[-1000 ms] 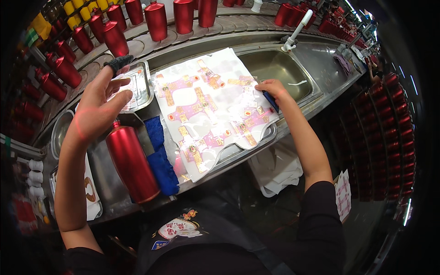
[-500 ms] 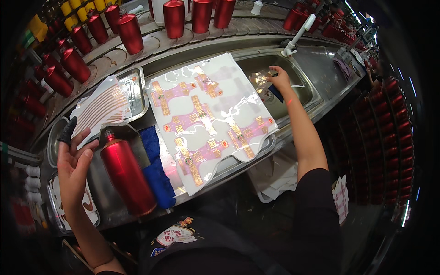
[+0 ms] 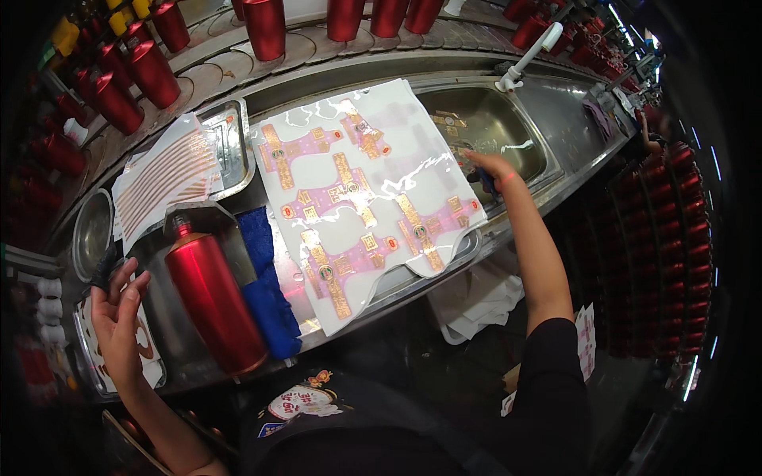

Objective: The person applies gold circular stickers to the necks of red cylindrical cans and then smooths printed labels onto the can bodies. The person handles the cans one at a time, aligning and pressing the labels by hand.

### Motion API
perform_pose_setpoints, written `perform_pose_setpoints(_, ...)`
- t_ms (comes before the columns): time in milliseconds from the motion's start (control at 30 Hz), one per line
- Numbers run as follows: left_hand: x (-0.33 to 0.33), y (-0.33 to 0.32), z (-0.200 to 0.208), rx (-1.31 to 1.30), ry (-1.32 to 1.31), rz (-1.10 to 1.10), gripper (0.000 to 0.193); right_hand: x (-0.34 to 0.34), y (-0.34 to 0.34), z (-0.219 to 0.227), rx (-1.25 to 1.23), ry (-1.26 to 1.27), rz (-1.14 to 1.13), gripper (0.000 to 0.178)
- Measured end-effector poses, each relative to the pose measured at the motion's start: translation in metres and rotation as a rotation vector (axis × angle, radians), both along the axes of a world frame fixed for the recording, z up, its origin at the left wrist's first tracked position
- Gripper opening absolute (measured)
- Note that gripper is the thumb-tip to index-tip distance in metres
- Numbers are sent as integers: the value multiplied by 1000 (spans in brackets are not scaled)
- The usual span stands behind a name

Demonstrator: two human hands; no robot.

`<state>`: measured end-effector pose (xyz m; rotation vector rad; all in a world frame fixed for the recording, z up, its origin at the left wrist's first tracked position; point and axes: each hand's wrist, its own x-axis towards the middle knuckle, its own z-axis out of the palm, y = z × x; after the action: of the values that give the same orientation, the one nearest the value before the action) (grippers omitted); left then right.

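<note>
The person's left hand is raised at the near left, palm turned inward and fingers spread open and holding nothing, with a dark finger sleeve on one finger; the hand hangs just beside the red bottle, over a tray of white sheets with brown shapes; the right forearm reaches forward, so that the right hand hangs over the near side of the sink, fingers pointing left and the lower ones curled about a dark blue item; whether its fingertips also pinch a film cannot be told.

The bottle, metallic red and glossy with a bare threaded neck, lies on the bench, neck pointing away from the person; a crumpled blue cloth lies between it and the decal sheet; this sheet, white under shiny film and bearing separate pink-and-gold decals, lies slantwise at the middle of the bench, its right edge beside the sink; a gold-marked film shows in the sink; striped sheets lie partly over a metal tray behind the bottle.
</note>
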<state>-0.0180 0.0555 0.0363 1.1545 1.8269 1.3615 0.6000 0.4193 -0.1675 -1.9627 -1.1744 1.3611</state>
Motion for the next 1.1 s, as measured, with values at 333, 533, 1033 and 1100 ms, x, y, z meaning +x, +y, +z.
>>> perform_pose_setpoints(333, 6, -20, -12, 29, -158, 7, 50, 51, 64, -57, 400, -664, -258, 28)
perform_pose_setpoints(533, 23, -37, -34, 77, -234, -51, 51, 50, 64, 17, 630, -875, 29, 31)
perform_pose_setpoints(1033, 75, -47, -76, 224, 487, -357, 116, -204, -114, 271, 878, -620, 761, 13)
perform_pose_setpoints(1100, 68, -53, -63, 200, 453, -354, 108, -237, -134, 284, 746, -573, 921, 15)
